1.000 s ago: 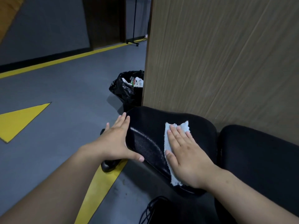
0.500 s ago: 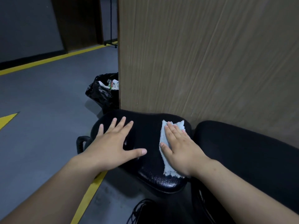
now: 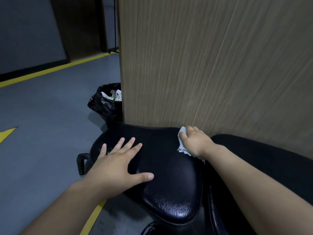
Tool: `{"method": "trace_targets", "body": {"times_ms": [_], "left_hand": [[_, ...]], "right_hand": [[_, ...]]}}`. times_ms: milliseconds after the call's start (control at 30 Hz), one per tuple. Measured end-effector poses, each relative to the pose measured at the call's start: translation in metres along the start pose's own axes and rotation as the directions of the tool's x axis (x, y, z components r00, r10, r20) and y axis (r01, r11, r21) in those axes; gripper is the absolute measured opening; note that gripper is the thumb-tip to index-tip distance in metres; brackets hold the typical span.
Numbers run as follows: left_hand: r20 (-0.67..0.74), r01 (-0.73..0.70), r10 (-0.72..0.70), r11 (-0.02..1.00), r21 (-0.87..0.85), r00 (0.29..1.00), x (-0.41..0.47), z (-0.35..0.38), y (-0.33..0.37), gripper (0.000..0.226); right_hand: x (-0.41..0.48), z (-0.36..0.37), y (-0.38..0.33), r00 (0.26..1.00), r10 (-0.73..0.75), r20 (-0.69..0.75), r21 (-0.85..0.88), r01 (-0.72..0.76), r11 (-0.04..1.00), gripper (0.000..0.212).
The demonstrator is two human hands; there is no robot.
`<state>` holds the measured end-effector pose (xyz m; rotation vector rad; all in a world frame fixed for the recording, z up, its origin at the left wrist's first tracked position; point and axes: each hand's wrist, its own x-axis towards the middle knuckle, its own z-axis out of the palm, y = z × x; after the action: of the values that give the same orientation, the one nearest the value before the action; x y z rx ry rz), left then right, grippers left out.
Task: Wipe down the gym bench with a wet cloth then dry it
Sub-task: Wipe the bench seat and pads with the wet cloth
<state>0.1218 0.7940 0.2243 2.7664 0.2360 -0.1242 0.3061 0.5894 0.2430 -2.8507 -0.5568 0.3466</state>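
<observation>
The gym bench's black padded seat [image 3: 169, 184] fills the lower middle, glossy and wet-looking near its front edge. A second black pad [image 3: 264, 156] adjoins it on the right. My left hand [image 3: 116, 165] lies flat on the seat's left side, fingers spread, holding nothing. My right hand [image 3: 194, 141] presses a small white cloth [image 3: 182, 148] against the seat's far right corner, close to the wooden panel; most of the cloth is hidden under the hand.
A tall wood-grain panel [image 3: 211, 65] stands right behind the bench. A black bin bag with rubbish [image 3: 106, 104] sits on the grey floor at the panel's left edge. Yellow floor lines [image 3: 50, 70] cross the floor. A ribbed black handle [image 3: 81, 163] sticks out left of the seat.
My right hand has slid the cloth away from me to the seat's far right corner. My left hand has shifted from the seat's left edge onto its top.
</observation>
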Motion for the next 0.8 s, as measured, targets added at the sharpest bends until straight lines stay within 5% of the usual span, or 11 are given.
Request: {"method": "trace_targets", "body": {"times_ms": [467,800], "left_hand": [[-0.015,0.006,-0.006,1.000,-0.014,1.000,-0.002,-0.003,0.006,0.106],[-0.075,-0.029,0.028,1.000,-0.012,0.997,-0.005,-0.006,0.000,0.103]], "right_hand": [[-0.133,0.065,-0.030,0.985,-0.085,-0.147,-0.055,0.077,0.995,0.092],[-0.045,0.022,0.006,0.987,-0.152,-0.045,0.007,0.152,0.988,0.070]]}}
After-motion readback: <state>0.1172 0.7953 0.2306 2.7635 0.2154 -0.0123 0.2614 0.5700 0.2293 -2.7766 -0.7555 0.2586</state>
